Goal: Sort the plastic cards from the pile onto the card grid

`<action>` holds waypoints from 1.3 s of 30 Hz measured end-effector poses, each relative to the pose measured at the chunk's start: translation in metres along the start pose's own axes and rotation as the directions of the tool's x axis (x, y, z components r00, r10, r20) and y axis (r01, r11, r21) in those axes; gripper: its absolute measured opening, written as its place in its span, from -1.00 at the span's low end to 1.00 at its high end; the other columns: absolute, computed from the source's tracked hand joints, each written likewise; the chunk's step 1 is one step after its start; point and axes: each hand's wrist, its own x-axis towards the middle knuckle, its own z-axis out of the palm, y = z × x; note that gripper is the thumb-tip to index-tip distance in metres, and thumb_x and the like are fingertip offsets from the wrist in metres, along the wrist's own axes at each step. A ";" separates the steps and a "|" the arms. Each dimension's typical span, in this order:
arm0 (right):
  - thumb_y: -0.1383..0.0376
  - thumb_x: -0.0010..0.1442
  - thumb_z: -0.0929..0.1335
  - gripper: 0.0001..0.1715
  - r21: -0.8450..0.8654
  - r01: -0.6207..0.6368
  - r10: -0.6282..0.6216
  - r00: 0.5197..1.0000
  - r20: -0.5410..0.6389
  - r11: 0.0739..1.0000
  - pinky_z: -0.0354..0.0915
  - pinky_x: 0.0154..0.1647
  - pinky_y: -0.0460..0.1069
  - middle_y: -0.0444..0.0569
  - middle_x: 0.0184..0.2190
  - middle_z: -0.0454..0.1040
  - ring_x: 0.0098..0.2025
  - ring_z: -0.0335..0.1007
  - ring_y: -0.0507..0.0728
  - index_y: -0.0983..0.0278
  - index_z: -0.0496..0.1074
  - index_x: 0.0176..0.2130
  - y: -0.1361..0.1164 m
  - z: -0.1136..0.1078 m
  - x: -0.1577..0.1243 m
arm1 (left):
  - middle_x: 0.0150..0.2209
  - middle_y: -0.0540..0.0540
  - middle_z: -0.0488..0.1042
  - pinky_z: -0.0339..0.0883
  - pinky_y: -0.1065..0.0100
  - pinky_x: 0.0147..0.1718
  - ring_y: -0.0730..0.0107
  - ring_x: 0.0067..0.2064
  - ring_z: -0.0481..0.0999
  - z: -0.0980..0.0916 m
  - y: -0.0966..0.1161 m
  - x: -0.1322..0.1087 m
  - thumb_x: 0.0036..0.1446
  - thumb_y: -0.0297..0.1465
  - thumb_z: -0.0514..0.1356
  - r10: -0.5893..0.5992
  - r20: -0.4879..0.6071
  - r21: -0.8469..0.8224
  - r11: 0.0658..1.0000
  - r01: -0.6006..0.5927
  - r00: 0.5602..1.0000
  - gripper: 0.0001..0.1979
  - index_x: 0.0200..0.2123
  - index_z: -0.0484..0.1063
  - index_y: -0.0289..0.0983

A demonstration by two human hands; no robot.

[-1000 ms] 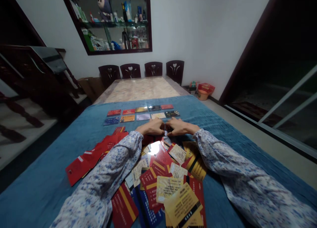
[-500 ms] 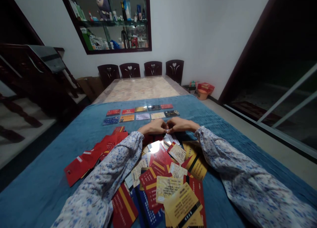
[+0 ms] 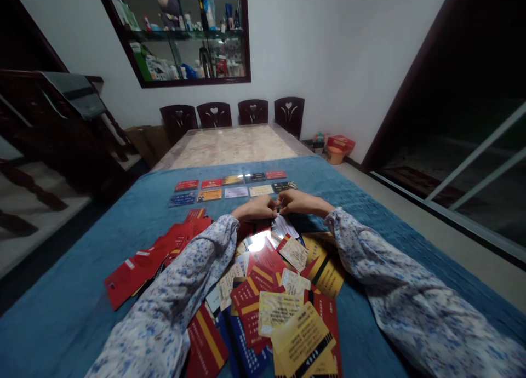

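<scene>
A loose pile of cards (image 3: 293, 255) is lying nearest on the blue cloth (image 3: 365, 224), between two floral sleeves (image 3: 197, 268). At its far edge the left hand (image 3: 257, 208) and right hand (image 3: 303, 202) are curling close together, fingers narrowly pinched near a whitish card (image 3: 286, 226); whether they are holding anything cannot be told. Beyond, two rows of cards (image 3: 236, 192) are lying flat, with dark chairs (image 3: 253, 119) standing past the marbled table (image 3: 240, 142).
</scene>
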 end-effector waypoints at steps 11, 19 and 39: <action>0.31 -0.06 0.54 -0.55 -0.088 -0.134 0.127 0.988 -0.086 0.987 0.28 -0.29 -0.07 -0.10 -0.32 0.56 -0.27 0.44 0.12 0.29 0.51 -0.12 0.003 -0.006 -0.006 | -0.52 0.00 0.42 0.36 0.32 -0.21 0.31 -0.33 0.45 0.003 0.002 0.014 0.05 -0.43 0.20 -0.057 -0.235 0.006 0.998 0.060 0.970 -0.88 -0.49 0.49 -0.32; 0.40 0.03 0.45 -0.57 -0.176 -0.175 0.166 0.984 -0.063 0.969 0.32 -0.25 -0.09 -0.02 -0.21 0.62 -0.23 0.49 0.12 0.32 0.55 -0.05 -0.002 -0.005 -0.009 | -0.24 -0.16 0.61 0.37 0.15 0.01 0.12 -0.08 0.56 0.004 -0.001 0.015 0.17 -0.46 0.17 -0.093 -0.313 0.135 0.981 0.141 0.945 -0.86 -0.32 0.54 -0.32; 0.28 0.35 0.28 -0.61 -0.615 -0.173 0.083 0.982 -0.172 0.770 0.34 -0.01 0.15 0.23 0.09 0.50 0.13 0.39 0.38 0.17 0.55 0.09 -0.008 0.014 -0.032 | 0.04 -0.23 0.52 0.17 -0.07 0.18 -0.10 0.22 0.25 0.012 0.012 -0.005 0.21 -0.30 0.29 0.299 -0.020 0.465 0.847 -0.256 0.954 -0.84 -0.29 0.60 -0.27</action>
